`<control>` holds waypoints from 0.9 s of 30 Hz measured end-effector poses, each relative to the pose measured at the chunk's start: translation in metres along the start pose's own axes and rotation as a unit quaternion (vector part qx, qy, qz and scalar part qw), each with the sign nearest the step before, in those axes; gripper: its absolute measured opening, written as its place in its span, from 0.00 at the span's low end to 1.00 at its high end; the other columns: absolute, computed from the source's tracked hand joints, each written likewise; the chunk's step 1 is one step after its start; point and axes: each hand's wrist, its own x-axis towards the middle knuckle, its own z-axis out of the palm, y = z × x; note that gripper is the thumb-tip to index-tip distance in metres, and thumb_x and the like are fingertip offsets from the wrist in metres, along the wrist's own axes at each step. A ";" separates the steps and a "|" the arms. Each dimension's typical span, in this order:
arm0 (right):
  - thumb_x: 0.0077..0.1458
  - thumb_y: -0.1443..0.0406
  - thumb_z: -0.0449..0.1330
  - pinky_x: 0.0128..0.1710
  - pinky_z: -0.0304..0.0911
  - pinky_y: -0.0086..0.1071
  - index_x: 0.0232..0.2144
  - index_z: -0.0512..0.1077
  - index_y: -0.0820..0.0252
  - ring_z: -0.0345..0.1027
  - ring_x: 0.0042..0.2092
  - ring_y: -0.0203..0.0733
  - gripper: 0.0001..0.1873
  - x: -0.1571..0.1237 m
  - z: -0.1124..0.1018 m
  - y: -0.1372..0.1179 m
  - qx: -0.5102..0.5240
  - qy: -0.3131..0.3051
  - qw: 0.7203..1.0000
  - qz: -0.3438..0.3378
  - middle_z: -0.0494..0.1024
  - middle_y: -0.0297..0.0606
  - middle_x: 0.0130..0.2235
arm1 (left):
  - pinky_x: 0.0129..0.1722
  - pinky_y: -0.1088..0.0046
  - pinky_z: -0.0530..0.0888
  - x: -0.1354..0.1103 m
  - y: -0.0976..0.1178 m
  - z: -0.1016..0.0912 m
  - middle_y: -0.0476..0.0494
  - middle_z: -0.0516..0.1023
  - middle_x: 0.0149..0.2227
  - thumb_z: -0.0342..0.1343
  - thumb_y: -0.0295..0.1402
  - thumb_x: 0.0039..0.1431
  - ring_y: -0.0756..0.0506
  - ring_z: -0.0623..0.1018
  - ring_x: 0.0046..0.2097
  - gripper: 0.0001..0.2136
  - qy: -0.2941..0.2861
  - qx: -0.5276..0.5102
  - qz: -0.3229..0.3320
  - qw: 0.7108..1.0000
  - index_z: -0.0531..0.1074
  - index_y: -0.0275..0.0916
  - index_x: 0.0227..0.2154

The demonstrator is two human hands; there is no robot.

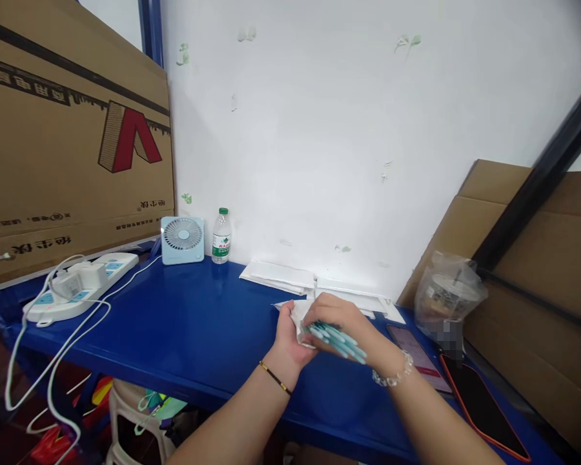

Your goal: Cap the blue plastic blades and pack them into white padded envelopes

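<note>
Lower centre of frame, over the blue table (198, 336). Left hand (290, 337): turned partly palm-up, thumb along the near side of a white packet (299, 311), gripping it; the fingers beneath are hidden. Right hand (341, 315): back uppermost, fingers curled round a bundle of pale teal sticks (339, 342), just right of centre. Finger ends overlap the packet; whether they press on it, cannot tell. Any opening in the packet is likewise unclear.

Handling, my judgement: left hand best kept as a steady cradle, thumb light so the thin packet does not crumple. Right hand should hold the sticks as one gathered bunch, ends level, moving them along their own length rather than sideways; a loose grip could let the outer ones fan or slip.

Lie of things: packet has one pointed corner toward the left of the frame; the hands cover too much to fix its long axis. Sticks run nearly parallel, long axis sloping from upper left to lower right; free ends point lower right, slightly spread, and the other ends vanish by the packet under the right fingers.
</note>
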 end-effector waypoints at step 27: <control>0.51 0.62 0.62 0.46 0.62 0.40 0.33 0.74 0.56 0.64 0.48 0.45 0.06 -0.002 -0.028 -0.012 -0.049 0.007 0.998 0.030 0.70 0.41 0.48 | 0.28 0.64 0.71 0.002 0.004 0.002 0.39 0.72 0.30 0.45 0.40 0.55 0.41 0.74 0.31 0.16 -0.027 -0.021 0.009 0.999 0.67 0.32 0.37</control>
